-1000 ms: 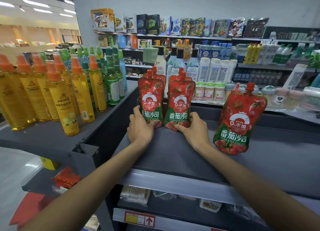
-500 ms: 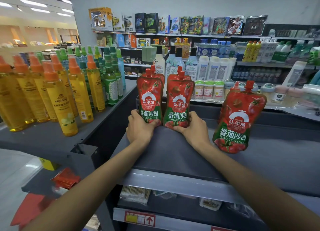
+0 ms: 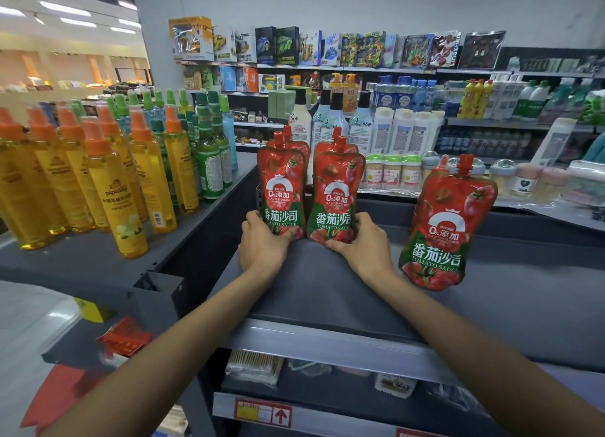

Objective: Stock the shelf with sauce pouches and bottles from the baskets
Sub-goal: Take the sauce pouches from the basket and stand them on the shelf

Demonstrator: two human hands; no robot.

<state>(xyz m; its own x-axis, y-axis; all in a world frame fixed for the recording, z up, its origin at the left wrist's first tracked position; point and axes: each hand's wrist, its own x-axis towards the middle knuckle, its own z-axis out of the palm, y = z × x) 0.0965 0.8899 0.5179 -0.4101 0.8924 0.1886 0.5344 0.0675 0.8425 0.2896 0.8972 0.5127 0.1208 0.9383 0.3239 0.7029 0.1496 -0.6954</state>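
Red tomato sauce pouches stand upright on the dark grey top shelf (image 3: pixel 327 292). My left hand (image 3: pixel 262 245) grips the foot of the left pouch (image 3: pixel 283 187), which has another pouch right behind it. My right hand (image 3: pixel 361 243) holds the base of the middle pouch (image 3: pixel 337 191), also backed by a second one. Further right, a third pouch (image 3: pixel 448 220) stands alone and leans slightly, with another cap showing behind it. No basket is in view.
Yellow spray bottles (image 3: pixel 111 187) and green bottles (image 3: pixel 209 155) crowd the shelf to the left. Small jars (image 3: pixel 391 171) and lotion bottles (image 3: pixel 406 132) line the shelving behind. A lower shelf (image 3: pixel 294 413) with packets and a price rail sits below.
Both hands stay on the two front pouches; the pouches have been nudged slightly and the view has shifted a little. The right pouch has not moved.
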